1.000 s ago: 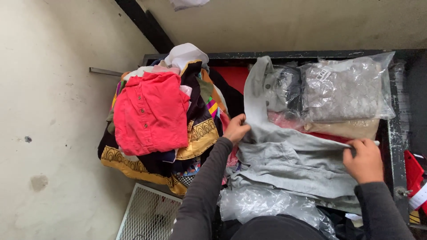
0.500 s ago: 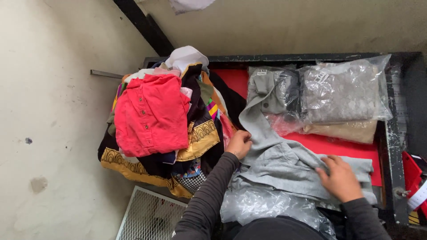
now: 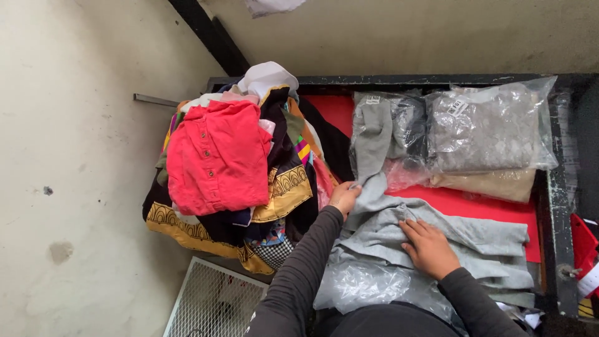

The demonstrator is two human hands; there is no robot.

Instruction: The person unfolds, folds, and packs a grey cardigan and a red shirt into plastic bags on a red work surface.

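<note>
A grey garment [image 3: 462,240] lies spread on the red-topped table [image 3: 499,212], with one sleeve [image 3: 372,146] stretching up over the bagged clothes. My left hand [image 3: 344,198] pinches the garment at the base of that sleeve. Flat on the middle of the grey cloth rests my right hand [image 3: 427,248], fingers together, pressing it down. A crinkled clear plastic bag [image 3: 362,284] lies under the garment's near edge, close to my body.
A tall heap of mixed clothes, topped by a red shirt [image 3: 215,156], stands at the table's left end. Clear bags of folded clothes [image 3: 490,128] lie at the back right. A white wire grid [image 3: 212,302] sits on the floor below. A plastered wall is on the left.
My right hand has slid left from the garment's right edge to its middle. The sleeve has been drawn out straighter, and my left hand has dropped slightly.
</note>
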